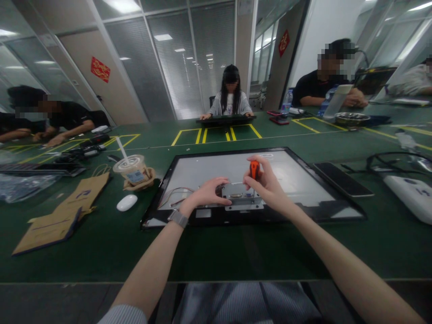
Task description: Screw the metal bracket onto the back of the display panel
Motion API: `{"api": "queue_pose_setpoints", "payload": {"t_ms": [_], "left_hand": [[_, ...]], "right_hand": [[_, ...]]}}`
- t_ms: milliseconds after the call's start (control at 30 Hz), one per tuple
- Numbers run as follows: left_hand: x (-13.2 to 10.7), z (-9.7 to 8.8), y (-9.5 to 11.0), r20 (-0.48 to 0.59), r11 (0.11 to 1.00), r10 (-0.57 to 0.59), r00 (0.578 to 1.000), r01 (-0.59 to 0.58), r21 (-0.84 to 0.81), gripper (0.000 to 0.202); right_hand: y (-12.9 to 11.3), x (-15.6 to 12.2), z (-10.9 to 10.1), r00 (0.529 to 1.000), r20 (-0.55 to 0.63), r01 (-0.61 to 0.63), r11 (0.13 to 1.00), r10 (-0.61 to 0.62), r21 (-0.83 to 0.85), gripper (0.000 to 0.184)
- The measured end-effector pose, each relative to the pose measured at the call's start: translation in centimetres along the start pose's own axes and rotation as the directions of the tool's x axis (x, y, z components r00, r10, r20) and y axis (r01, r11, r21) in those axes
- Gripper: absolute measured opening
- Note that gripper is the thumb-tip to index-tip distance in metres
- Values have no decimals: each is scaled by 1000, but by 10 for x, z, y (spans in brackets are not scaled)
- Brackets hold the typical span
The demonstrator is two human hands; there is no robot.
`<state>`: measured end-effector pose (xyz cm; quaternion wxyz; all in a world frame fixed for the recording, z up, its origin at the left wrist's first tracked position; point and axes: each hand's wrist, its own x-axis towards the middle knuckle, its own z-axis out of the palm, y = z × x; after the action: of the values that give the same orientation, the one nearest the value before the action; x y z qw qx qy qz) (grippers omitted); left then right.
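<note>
A flat display panel (293,186) with a black frame lies back side up on the green table. At its near edge sits a metal bracket (245,207) with connector ports. My left hand (209,191) is around the bracket's left end, thumb in front and fingers behind, steadying it. My right hand (270,184) is closed on an orange-and-black screwdriver (254,169), held upright. The shaft points down to the right part of the bracket; its tip is too small to make out. Thin wires (175,191) lie on the panel left of my left hand.
Left of the panel are a drink cup with straw (133,168), a white mouse (127,203) and a brown paper bag (64,209). On the right lie a black phone (342,178) and a white case (410,195). Several people sit around the table.
</note>
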<state>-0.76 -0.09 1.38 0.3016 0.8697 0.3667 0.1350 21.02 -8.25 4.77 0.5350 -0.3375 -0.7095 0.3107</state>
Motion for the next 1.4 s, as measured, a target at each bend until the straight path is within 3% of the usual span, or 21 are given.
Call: {"api": "queue_pose_setpoints", "payload": {"t_ms": [533,800,967,1100,1233,1400], "left_hand": [[0,1,-4,-3,1000,-7,1000,7,-18,79],[1,1,-9,-10,999,36,999,-36,-22,77],[1,1,-10,-1,999,26,1000,-26,-22,78],[1,2,-10,-7,999,27,1000,-27,-20,76],[2,2,-11,-17,998,53,998,-54,-17,75],[2,3,-12,-10,998,46,999,-46,-37,75]], "right_hand": [[0,-1,1,1000,-3,-11,999,11,31,40],[-3,8,-5,965,-238,-32,949,111,313,10],[-4,9,-9,968,-143,-137,908,208,396,26],[-7,6,-3,986,-30,-140,905,166,402,30],[-10,6,2,993,-40,-84,902,111,424,16],[-11,7,-2,987,-76,-93,888,142,451,21]]}}
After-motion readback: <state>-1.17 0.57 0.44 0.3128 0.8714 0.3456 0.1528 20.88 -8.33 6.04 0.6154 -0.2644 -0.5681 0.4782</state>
